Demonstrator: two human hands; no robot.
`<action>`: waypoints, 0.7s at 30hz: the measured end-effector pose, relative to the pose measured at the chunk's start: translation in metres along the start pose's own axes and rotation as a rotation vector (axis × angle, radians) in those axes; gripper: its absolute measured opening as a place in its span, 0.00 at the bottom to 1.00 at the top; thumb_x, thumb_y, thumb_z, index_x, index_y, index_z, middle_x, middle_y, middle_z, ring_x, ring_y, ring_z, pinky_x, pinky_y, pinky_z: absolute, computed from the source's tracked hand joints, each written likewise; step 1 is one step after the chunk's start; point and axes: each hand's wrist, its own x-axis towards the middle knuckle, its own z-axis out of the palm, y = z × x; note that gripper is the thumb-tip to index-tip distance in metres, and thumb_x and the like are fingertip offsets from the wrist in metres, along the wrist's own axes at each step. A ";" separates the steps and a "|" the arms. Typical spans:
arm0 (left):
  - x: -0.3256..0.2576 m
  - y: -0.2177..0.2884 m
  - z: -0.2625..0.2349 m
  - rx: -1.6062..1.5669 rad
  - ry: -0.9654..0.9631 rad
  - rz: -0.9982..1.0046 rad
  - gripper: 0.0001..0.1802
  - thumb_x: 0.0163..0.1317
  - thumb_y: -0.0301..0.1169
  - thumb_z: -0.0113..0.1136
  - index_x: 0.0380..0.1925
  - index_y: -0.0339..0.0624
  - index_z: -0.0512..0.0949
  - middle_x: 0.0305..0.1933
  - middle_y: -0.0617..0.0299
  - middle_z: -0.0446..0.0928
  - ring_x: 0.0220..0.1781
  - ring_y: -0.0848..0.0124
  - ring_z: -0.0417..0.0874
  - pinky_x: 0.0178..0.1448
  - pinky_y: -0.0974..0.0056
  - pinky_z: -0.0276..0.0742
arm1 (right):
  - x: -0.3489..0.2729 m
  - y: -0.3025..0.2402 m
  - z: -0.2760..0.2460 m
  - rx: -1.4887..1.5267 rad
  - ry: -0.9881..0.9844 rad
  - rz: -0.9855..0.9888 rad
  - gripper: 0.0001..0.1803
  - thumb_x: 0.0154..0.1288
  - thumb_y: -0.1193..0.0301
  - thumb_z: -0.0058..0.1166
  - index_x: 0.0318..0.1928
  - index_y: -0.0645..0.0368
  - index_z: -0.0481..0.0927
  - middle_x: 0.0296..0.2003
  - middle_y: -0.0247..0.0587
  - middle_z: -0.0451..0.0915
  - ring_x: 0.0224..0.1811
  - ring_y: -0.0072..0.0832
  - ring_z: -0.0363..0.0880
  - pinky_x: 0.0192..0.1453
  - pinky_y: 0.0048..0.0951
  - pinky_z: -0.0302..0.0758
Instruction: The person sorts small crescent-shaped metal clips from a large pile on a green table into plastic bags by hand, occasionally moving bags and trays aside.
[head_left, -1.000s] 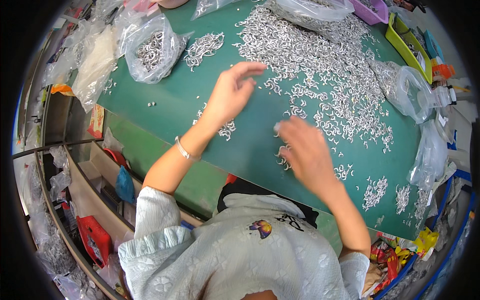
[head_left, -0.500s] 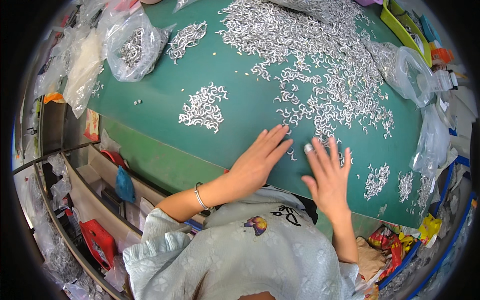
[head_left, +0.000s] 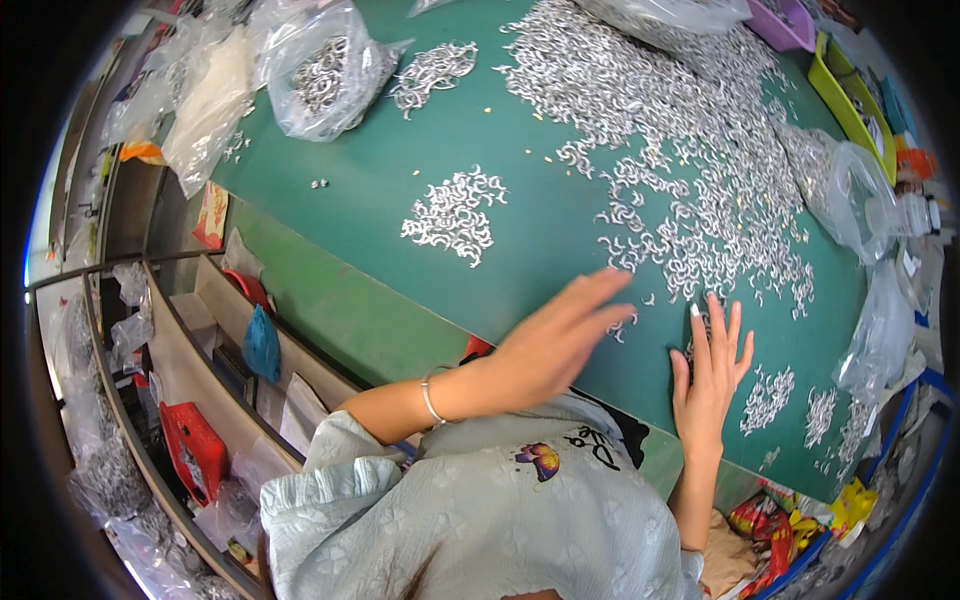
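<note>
Small silvery crescent-shaped pieces (head_left: 690, 215) lie spread over the green tabletop (head_left: 370, 235), thickest toward the far right. My left hand (head_left: 555, 340) hovers at the table's near edge, fingers stretched out, slightly blurred, its fingertips beside a few loose pieces. Flat on the table, my right hand (head_left: 710, 375) has its fingers spread over several pieces at the near end of the spread, partly hiding them. A separate small pile (head_left: 457, 216) sits left of my hands. Another small pile (head_left: 768, 400) lies just right of my right hand.
A clear plastic bag (head_left: 325, 85) of similar pieces stands at the far left. Green bin (head_left: 850, 100), purple basket (head_left: 785, 25) and a clear bag (head_left: 845, 195) line the far right. An open drawer (head_left: 240, 350) is at the lower left.
The view has shifted, so the table's things sit further right and mostly lower. My left hand has moved nearer the loose pieces; my right hand now covers some at the spread's near end.
</note>
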 end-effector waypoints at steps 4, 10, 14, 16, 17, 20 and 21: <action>-0.015 -0.034 -0.051 0.438 0.384 -0.175 0.21 0.56 0.15 0.52 0.52 0.34 0.71 0.63 0.45 0.66 0.67 0.48 0.65 0.71 0.45 0.56 | 0.016 -0.029 -0.005 0.183 -0.086 -0.121 0.28 0.59 0.73 0.55 0.61 0.62 0.68 0.65 0.45 0.64 0.71 0.45 0.55 0.72 0.53 0.45; -0.038 -0.062 -0.077 0.643 0.377 -0.371 0.21 0.63 0.22 0.50 0.57 0.32 0.67 0.66 0.41 0.61 0.69 0.46 0.60 0.73 0.48 0.53 | 0.095 -0.096 0.007 0.628 -0.212 -0.371 0.29 0.63 0.76 0.51 0.65 0.62 0.63 0.66 0.48 0.62 0.71 0.45 0.56 0.71 0.47 0.54; -0.038 -0.051 -0.076 0.530 0.419 -0.326 0.19 0.60 0.17 0.51 0.53 0.33 0.70 0.63 0.44 0.65 0.67 0.47 0.64 0.71 0.49 0.58 | 0.152 -0.127 0.043 0.622 -0.083 -0.500 0.26 0.66 0.73 0.49 0.64 0.63 0.64 0.66 0.47 0.62 0.70 0.46 0.57 0.70 0.48 0.55; -0.036 -0.053 -0.084 0.485 0.524 -0.299 0.18 0.58 0.16 0.52 0.50 0.33 0.73 0.60 0.45 0.68 0.64 0.48 0.68 0.68 0.50 0.63 | 0.164 -0.130 0.060 0.523 -0.123 -0.563 0.25 0.66 0.71 0.49 0.63 0.64 0.64 0.65 0.47 0.63 0.69 0.45 0.58 0.70 0.47 0.55; -0.034 -0.056 -0.090 0.459 0.533 -0.282 0.17 0.57 0.16 0.52 0.49 0.33 0.74 0.57 0.47 0.70 0.61 0.49 0.70 0.65 0.51 0.65 | 0.168 -0.130 0.064 0.472 -0.144 -0.593 0.25 0.67 0.70 0.49 0.63 0.64 0.65 0.65 0.47 0.63 0.69 0.45 0.58 0.71 0.46 0.55; -0.022 -0.072 -0.115 0.459 0.540 -0.241 0.14 0.54 0.16 0.58 0.41 0.39 0.80 0.47 0.56 0.76 0.50 0.60 0.75 0.54 0.57 0.69 | 0.154 -0.130 0.062 0.439 -0.208 -0.578 0.24 0.67 0.69 0.49 0.61 0.64 0.67 0.65 0.47 0.64 0.69 0.44 0.58 0.71 0.46 0.55; -0.018 -0.077 -0.121 0.498 0.479 -0.216 0.14 0.53 0.18 0.59 0.41 0.40 0.80 0.45 0.57 0.75 0.48 0.61 0.75 0.52 0.58 0.68 | 0.151 -0.129 0.059 0.455 -0.245 -0.558 0.24 0.67 0.69 0.49 0.61 0.64 0.67 0.64 0.47 0.64 0.69 0.44 0.58 0.71 0.46 0.54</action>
